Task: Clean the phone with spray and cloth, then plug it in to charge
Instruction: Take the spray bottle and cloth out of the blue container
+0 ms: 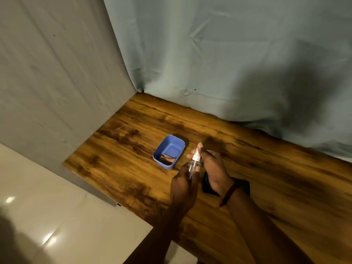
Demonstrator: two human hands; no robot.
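While the left hand [183, 184] grips a small clear plastic spray bottle [192, 165] just right of the blue rectangular plastic tub [178, 144], the right hand [213, 166] pinches its white nozzle [196, 156].

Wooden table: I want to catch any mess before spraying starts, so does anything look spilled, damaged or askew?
Nothing stands out. The blue tray sits upright, both hands hold the spray bottle, and the wooden table shows no spill.

One spray bottle [193, 164], one blue tray [177, 144], one dark phone [206, 184], two hands [183, 184], one table [285, 187]
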